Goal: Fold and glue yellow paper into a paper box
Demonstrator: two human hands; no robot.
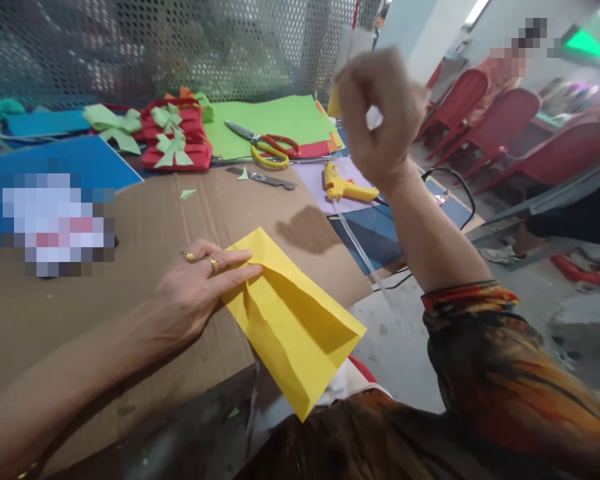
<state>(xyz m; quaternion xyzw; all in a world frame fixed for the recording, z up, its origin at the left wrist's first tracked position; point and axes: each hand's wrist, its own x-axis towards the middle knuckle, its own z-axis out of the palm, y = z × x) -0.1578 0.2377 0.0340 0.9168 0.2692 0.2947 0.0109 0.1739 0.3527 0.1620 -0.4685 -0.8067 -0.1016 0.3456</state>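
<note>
A sheet of yellow paper (290,313), folded with a raised crease, lies at the table's edge, its near end sticking out past it. The index and middle fingers of my left hand (193,287), with two gold-coloured rings, press on its far left part, and the thumb side is hidden. My right hand (380,113) is raised above the table to the right, apart from the paper. Its fingers are curled in, blurred by motion, with a gap showing through the curl and nothing visible in it. Its shadow falls on the cardboard (180,220) beyond the paper.
Scissors (265,143) lie on green paper (280,120), a utility knife (267,179) just in front. A yellow glue gun (347,187) rests at right. Red pieces with green bows (175,140) stand behind. Red chairs (503,120) are across the floor.
</note>
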